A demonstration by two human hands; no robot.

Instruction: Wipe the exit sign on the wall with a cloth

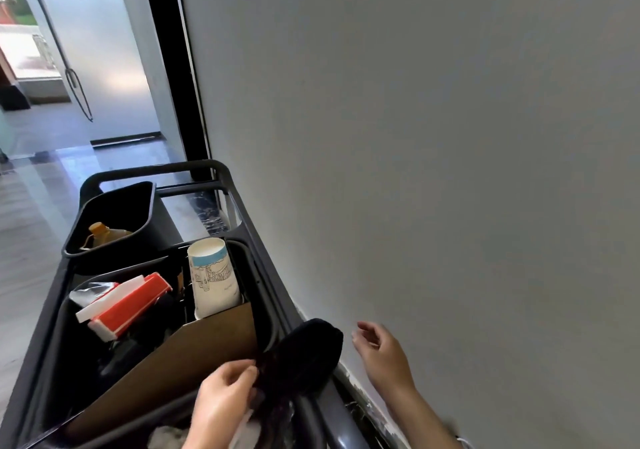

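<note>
I saw my left hand [221,403] pinching a dark cloth [304,355] at its near edge, fingers [242,370] clamped on the fabric, over the right rim of the cart [242,206]. My right hand [381,355] hung just right of the cloth, fingers apart and curled, holding nothing, close to the wall [415,137].

The exit sign was nowhere in my view; the wall showed only bare grey paint, so I judged the wiping had not begun. What was done: the cloth was in hand. What was left: finding the sign, raising the cloth to it, and wiping.

For room, the cart stood tight along the wall, its rail almost at the skirting on the near right. The bin [114,223] sat at the far end, and a paper cup [213,275] and a red box [131,303] crowded the near tub, so I judged lifting straight up was the clear path. Open floor [27,223] lay to the left, and a glass door [86,50] far left.
</note>
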